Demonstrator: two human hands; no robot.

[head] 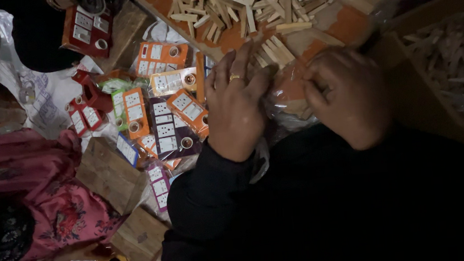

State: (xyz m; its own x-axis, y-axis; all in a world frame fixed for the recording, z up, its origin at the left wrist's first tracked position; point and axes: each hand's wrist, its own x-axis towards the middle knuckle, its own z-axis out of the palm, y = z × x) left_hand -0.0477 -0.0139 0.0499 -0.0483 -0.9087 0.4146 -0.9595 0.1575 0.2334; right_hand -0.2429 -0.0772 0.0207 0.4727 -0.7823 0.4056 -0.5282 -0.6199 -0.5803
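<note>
Left hand (235,105), ring on finger, and right hand (346,95) both pinching clear plastic bag (290,94) at lap edge, below orange tray (346,25) of wooden sticks (243,3). Risk: thin film may tear or slip, spilling contents, judged from tight grip. Bag crinkled, glossy, holding few sticks. Coloured packets (169,119) piled just left.
</note>
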